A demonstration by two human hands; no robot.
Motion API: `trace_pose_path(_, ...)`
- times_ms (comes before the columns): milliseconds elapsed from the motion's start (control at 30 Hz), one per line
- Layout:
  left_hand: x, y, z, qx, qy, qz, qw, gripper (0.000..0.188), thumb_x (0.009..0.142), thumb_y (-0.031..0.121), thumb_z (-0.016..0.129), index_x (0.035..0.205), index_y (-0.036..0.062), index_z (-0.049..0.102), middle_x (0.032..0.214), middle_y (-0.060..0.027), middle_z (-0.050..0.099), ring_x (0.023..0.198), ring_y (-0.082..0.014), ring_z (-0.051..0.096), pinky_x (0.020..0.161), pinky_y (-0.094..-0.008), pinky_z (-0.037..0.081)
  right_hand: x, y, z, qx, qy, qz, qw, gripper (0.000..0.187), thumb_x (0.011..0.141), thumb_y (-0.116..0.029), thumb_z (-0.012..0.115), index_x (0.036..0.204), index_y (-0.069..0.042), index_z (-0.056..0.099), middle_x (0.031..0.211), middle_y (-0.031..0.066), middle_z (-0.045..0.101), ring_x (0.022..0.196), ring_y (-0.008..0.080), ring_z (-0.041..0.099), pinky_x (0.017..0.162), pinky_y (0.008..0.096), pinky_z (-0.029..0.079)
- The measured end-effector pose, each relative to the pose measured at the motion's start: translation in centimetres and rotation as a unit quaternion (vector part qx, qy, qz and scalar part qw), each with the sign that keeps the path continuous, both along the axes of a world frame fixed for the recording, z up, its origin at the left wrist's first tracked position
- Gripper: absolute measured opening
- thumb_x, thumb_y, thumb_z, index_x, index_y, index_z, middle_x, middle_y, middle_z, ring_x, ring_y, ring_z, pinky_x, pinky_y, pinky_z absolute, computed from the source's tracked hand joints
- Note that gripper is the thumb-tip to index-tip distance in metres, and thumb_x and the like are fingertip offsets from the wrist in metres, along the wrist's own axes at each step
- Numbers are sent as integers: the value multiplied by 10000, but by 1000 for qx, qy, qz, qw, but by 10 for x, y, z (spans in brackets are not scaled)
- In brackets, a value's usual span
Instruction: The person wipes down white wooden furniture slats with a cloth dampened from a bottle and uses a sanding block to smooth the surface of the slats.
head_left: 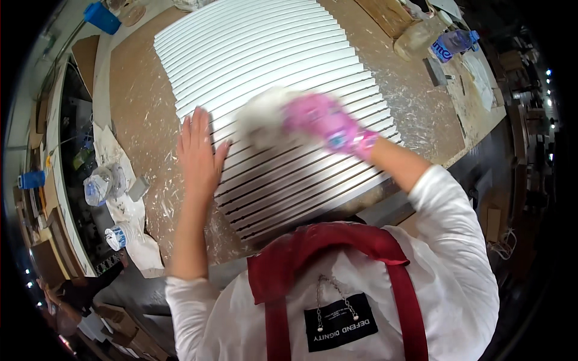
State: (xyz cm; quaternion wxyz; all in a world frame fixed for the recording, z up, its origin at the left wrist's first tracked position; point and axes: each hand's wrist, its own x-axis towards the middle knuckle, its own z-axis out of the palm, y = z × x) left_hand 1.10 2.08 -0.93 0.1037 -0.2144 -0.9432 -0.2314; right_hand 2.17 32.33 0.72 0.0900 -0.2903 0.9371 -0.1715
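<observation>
Many white strips (259, 36) lie side by side in a long row on the brown worktable, with dark gaps between the nearer ones. My left hand (197, 141) is bare and rests flat at the row's left edge, fingers stretched and thumb apart. A pink patterned glove covers my right hand (319, 120), which is closed on a white, soft-looking wad of cloth (262, 117) over the middle of the strips. Motion blurs the wad, and the fingertips in it are hidden.
Flecks of white mark the worktable (141, 120). At its far right are a clear bottle (457, 42) with a purple label and a grey block (435, 72). Along the left stand plastic bottles (99, 186), another grey block (138, 189) and a blue cup (101, 18).
</observation>
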Motion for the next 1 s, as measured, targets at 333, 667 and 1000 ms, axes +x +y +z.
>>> trace_pose_path(333,-21,5,-17,-106,-75,-12,991,652,926,402,498,1453,57,332,1550,-110,256,1418,-355,215,1120,-566,150,-11,147,-46,-108,134,-255,951,259,887,-137,575,1121,-30,551,989,70,614,941,177,615,779,306,534)
trace_pose_path(667,-31,6,-18,433,-247,17,867,686,934,347,454,1481,-2,230,1520,-199,265,1413,-312,224,1152,-403,170,-54,-106,-17,-376,-255,-36,890,285,898,-287,604,1072,-62,579,870,58,610,775,146,606,606,282,459)
trace_pose_path(1000,-101,8,-21,-94,23,-19,995,629,955,407,470,1470,82,310,1538,-144,266,1405,-332,255,1133,-507,185,-77,113,-32,-85,179,-210,957,402,933,-355,523,1182,-40,554,962,111,627,837,158,629,608,297,510)
